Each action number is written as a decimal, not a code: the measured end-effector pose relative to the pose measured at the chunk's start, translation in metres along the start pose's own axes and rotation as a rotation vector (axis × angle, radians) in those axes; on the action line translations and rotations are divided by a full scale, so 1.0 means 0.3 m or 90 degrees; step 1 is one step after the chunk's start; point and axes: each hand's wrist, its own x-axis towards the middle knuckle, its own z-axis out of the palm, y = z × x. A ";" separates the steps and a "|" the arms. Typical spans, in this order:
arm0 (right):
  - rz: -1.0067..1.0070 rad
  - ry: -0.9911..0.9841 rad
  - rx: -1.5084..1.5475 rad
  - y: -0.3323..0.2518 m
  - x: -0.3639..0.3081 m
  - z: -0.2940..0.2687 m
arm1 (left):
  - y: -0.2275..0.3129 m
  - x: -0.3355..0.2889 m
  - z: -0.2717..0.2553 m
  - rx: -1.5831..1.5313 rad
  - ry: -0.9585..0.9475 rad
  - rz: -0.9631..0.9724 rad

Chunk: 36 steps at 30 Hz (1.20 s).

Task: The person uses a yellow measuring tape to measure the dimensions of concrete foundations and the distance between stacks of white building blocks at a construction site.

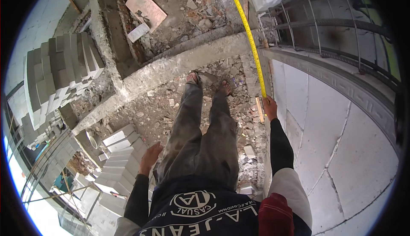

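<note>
My right hand (270, 108) is closed on the near end of a yellow tape measure (250, 33), beside the block wall (318, 108). The blade runs from my fingers up to the top edge of the view, bowing slightly, and crosses a concrete beam (192, 52). The tape's case does not show clearly. My left hand (150, 157) hangs by my left thigh, its fingers loosely apart, with nothing seen in it. A thin strip of wood (259, 109) lies just left of my right hand.
Rubble (171, 103) covers the ground around my sandalled feet. Stacks of pale blocks (62, 69) stand at the far left, with more blocks (121, 159) near my left arm. Rebar (333, 22) juts out at the upper right. A reddish board (146, 9) lies beyond the beam.
</note>
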 end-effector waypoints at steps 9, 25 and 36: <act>0.030 -0.032 0.021 -0.041 -0.004 -0.033 | 0.005 0.008 0.015 0.001 0.008 -0.012; 0.033 -0.021 0.008 0.004 0.010 -0.030 | 0.037 -0.015 0.047 0.048 -0.097 -0.010; 0.004 0.004 0.010 0.017 0.033 -0.036 | 0.027 -0.036 0.158 0.092 -0.191 0.000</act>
